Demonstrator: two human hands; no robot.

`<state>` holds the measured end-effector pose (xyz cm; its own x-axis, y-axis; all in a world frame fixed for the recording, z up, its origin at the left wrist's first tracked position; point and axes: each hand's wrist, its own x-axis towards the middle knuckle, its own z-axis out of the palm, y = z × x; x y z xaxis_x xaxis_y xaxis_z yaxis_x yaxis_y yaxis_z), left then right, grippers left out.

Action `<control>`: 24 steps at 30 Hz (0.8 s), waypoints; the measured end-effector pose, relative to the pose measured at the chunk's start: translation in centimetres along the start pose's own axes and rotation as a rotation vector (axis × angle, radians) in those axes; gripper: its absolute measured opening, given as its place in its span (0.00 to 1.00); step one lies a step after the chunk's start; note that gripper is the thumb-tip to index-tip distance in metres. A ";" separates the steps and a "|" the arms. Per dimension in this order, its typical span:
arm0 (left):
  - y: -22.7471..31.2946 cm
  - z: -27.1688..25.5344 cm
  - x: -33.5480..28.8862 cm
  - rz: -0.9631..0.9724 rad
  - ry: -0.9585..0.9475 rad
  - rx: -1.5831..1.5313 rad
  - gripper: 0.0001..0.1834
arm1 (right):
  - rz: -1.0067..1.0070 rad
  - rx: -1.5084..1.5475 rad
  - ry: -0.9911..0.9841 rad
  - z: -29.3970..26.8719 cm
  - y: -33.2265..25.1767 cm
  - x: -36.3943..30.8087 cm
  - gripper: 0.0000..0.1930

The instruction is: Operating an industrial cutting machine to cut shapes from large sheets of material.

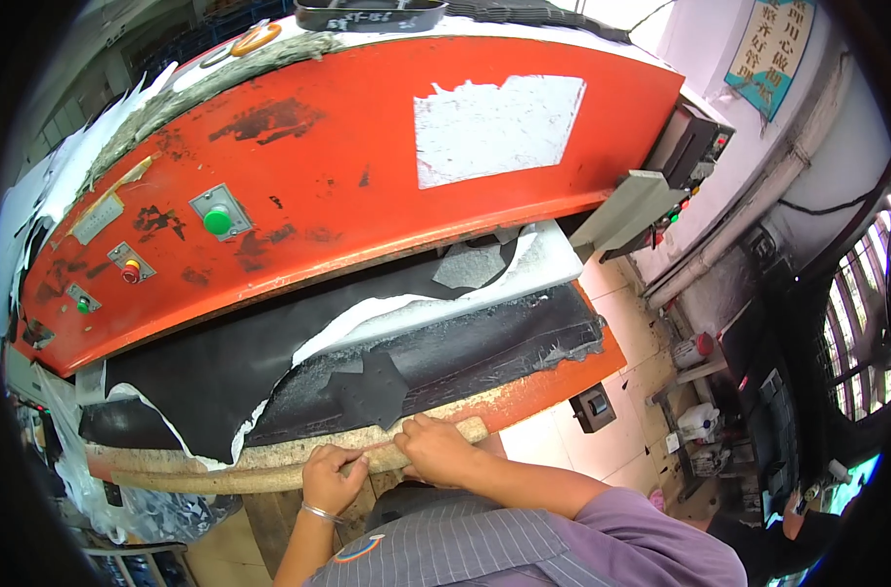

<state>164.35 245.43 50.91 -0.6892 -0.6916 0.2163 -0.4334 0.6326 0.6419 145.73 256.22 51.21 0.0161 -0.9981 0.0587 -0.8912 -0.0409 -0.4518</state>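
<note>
My left hand (333,479), with a bracelet at the wrist, is closed at the wooden front rail (230,481) of the machine bed. Close to its right, my right hand (434,450) bends its fingers closed over the same rail. A thin reddish line runs between the two hands; what they hold, if anything, is too small to tell. Just beyond them a cut black piece (375,389) with angular edges lies on the worn black bed (465,357). Behind it spreads a black sheet (220,367) with a white underside showing along its wavy edge.
An orange machine beam (367,127) spans above the bed, carrying a green button (216,221) and a red knob (131,271). A foot-switch-like dark box (593,407) sits on the tiled floor at right. Plastic-wrapped material (161,514) lies at lower left. Another person (798,523) is at lower right.
</note>
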 end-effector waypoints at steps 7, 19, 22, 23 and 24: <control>0.5 -2.1 -2.3 -0.259 -0.426 0.020 0.12 | 0.188 0.386 -0.350 -5.1 3.2 -1.4 0.21; 7.6 8.8 13.2 -0.415 -0.251 -0.921 0.20 | 0.670 -0.136 0.106 -11.0 14.1 4.6 0.38; 9.5 11.0 14.7 -0.414 -0.242 -1.120 0.22 | 0.464 0.431 0.211 -12.5 16.7 0.9 0.33; 8.9 11.4 14.3 -0.439 -0.253 -1.166 0.25 | 0.492 0.729 0.177 -15.1 14.0 -0.8 0.28; 10.5 12.4 14.0 -0.445 -0.307 -1.232 0.27 | 0.335 0.823 0.219 -13.5 16.9 -2.8 0.28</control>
<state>142.98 246.67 51.56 -0.7988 -0.5470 -0.2504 0.0359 -0.4588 0.8878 124.46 258.93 55.45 -0.3461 -0.9363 -0.0603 -0.2276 0.1461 -0.9627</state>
